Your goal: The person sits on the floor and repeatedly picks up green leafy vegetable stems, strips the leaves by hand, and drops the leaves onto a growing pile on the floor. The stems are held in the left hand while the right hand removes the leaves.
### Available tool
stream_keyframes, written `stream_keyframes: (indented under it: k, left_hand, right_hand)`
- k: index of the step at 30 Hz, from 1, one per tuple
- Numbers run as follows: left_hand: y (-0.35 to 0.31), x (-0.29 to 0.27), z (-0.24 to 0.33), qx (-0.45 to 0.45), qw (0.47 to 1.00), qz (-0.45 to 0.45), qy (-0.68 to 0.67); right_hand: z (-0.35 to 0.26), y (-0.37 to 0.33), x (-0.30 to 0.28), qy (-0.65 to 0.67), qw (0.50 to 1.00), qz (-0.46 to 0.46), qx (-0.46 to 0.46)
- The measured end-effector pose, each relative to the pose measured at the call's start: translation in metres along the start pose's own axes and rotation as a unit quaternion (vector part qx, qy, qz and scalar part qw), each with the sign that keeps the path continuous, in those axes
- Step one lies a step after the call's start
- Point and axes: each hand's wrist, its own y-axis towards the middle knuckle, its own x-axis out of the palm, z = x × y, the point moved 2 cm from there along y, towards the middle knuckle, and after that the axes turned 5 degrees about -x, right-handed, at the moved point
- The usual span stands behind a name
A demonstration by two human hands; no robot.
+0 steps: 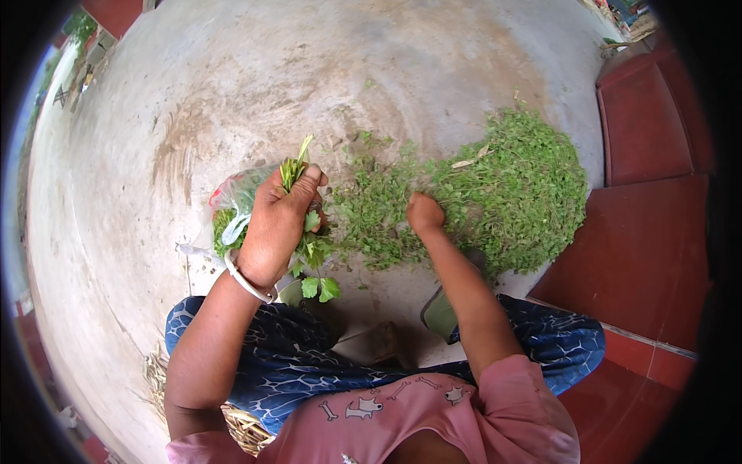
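My left hand (272, 220), with a white bangle at its wrist, is closed round a small bunch of leafy green stems (292, 172). Pale stem ends stick out above the thumb, and leaves hang below the fist. My right hand (425, 214) is curled closed low over a spread heap of leafy greens (514, 189). Its fingers are mostly turned away, so what they grip, if anything, is hidden. Beside my left hand lies a clear plastic bag (239, 189) with red marks and more greens in it, partly covered by that hand.
Loose leaves and soil are scattered over the concrete floor (255, 85). Dark red panels or steps (634, 255) border the right side. Dry straw-like stalks (247, 429) show under me at lower left. My green shoes (440, 315) stand close to the greens.
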Motion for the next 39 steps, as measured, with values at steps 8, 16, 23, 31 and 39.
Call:
stream_keyframes:
  k: [8,16,23,31,39]
  left_hand:
    - [0.006,-0.002,-0.019,0.027,0.998,-0.004,0.048]
    - [0.014,0.01,-0.042,-0.013,0.991,-0.055,0.122]
    - [0.015,0.013,-0.049,0.018,0.983,-0.082,0.165]
    - [0.008,0.012,-0.042,0.089,0.965,-0.059,0.241]
    - [-0.001,0.02,-0.034,0.206,0.863,-0.03,0.461]
  right_hand:
    - [-0.006,-0.009,-0.07,0.418,0.899,-0.101,0.083]
    - [-0.097,-0.08,-0.141,0.643,0.737,-0.206,0.006]
    - [-0.133,-0.1,-0.148,0.666,0.726,-0.17,-0.006]
    - [-0.144,-0.109,-0.148,0.697,0.698,-0.157,-0.046]
    - [-0.13,-0.102,-0.145,0.726,0.663,-0.183,-0.005]
